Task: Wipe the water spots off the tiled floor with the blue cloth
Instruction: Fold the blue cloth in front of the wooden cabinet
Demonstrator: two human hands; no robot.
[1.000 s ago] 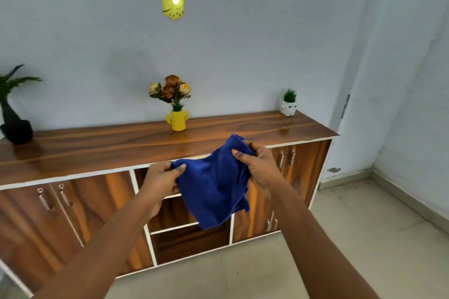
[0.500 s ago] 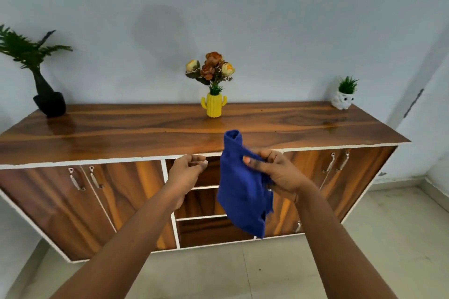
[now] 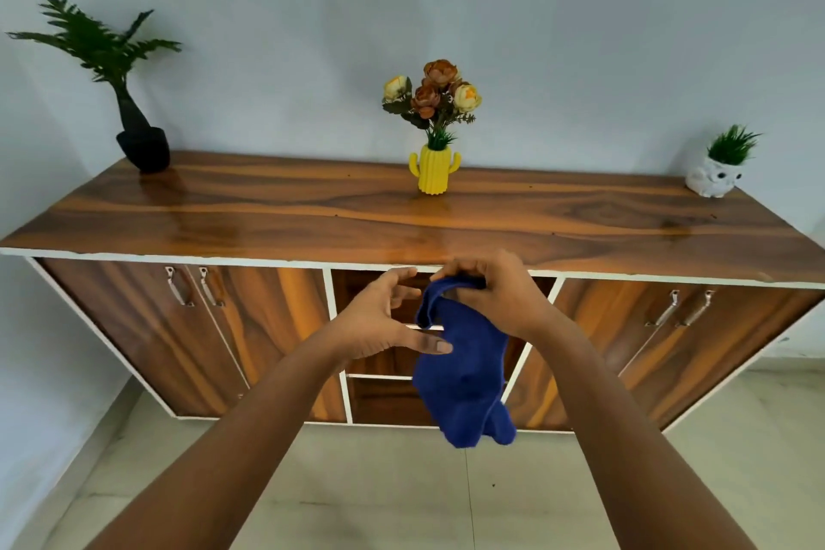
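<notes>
Blue cloth [image 3: 460, 375], soft and crumpled, is held in mid-air in front of the cabinet, above the pale tiled floor [image 3: 402, 496]; its top edge is gripped by the curled fingers of the right hand [image 3: 495, 295], the rest hangs down. Left hand [image 3: 379, 322] is spread just beside it, fingers loosely apart, thumb tip touching the cloth's side. Behind, a long glossy wooden cabinet [image 3: 312, 214] with metal door handles is seen. On its top: yellow cactus-shaped vase with flowers [image 3: 432, 167] at centre, black pot with green fern [image 3: 143, 145] at left, small white owl planter [image 3: 714, 179] at right.
</notes>
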